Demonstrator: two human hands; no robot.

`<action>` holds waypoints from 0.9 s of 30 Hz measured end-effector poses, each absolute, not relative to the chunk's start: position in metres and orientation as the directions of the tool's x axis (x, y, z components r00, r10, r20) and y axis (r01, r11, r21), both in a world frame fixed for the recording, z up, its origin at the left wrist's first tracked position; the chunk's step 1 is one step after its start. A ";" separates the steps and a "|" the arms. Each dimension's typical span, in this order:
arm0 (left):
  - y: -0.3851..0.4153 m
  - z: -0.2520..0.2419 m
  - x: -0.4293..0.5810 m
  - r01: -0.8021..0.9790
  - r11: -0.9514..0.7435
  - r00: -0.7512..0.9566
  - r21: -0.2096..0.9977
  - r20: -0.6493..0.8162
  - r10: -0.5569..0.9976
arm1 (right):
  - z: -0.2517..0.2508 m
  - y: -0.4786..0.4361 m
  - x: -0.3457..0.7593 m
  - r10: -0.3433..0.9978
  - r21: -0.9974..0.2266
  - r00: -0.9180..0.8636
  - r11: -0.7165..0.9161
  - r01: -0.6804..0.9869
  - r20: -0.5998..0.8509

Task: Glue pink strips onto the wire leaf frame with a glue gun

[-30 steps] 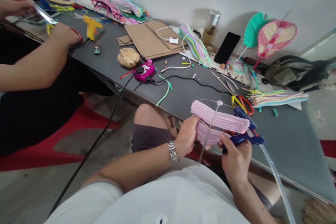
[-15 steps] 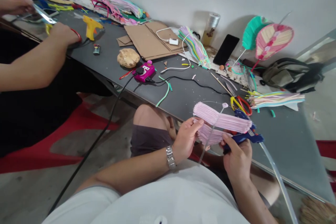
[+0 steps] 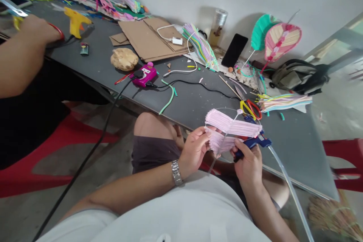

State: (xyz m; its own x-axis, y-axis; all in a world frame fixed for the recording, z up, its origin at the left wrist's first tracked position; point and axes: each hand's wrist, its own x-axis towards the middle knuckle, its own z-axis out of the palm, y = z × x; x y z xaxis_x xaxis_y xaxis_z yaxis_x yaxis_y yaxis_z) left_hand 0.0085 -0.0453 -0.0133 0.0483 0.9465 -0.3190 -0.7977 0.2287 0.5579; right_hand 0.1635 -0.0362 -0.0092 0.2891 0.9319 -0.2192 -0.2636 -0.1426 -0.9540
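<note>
Just above my lap is a fan shape (image 3: pixel 221 120) made of rows of pale pink pipe cleaners on a thin wire frame, with a grey stem through its middle. An open gap runs between its upper and lower pink bands. My left hand (image 3: pixel 194 150) pinches its left edge. My right hand (image 3: pixel 248 164) is wrapped round a dark blue glue gun (image 3: pixel 259 142) with a clear glue stick at its back, while the thumb and finger touch the fan's lower right edge. The gun's nozzle is hidden behind the fan.
Scissors with yellow and red handles (image 3: pixel 251 109) lie beyond the fan, beside a pipe-cleaner bundle (image 3: pixel 285 103). Further left are a magenta power adapter (image 3: pixel 144 75) with black cables, a tan lump (image 3: pixel 124 59) and cardboard (image 3: pixel 147 41). A co-worker's hand (image 3: pixel 36 30) holds scissors.
My view has turned slightly right, so the table things sit further left. Both hands keep hold of the fan and the glue gun, with the fan tilted a little differently.
</note>
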 end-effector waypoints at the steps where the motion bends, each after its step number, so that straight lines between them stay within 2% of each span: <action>1: -0.045 -0.014 0.009 -0.797 0.230 0.049 0.559 -0.319 0.946 | -0.008 -0.036 0.163 0.930 -0.951 0.291 -0.145 -0.271 -0.225; 8: -0.043 -0.011 0.008 -0.769 0.233 0.023 0.595 -0.339 0.940 | -0.005 -0.036 0.160 0.936 -0.939 0.261 -0.148 -0.311 -0.234; 16: -0.041 -0.011 0.011 -0.752 0.231 0.009 0.617 -0.341 0.940 | -0.016 -0.036 0.161 0.922 -0.957 0.308 -0.164 -0.239 -0.235; 27: -0.039 -0.011 0.011 -0.778 0.256 0.091 0.573 -0.301 0.949 | -0.010 -0.035 0.159 0.925 -0.947 0.298 -0.152 -0.282 -0.237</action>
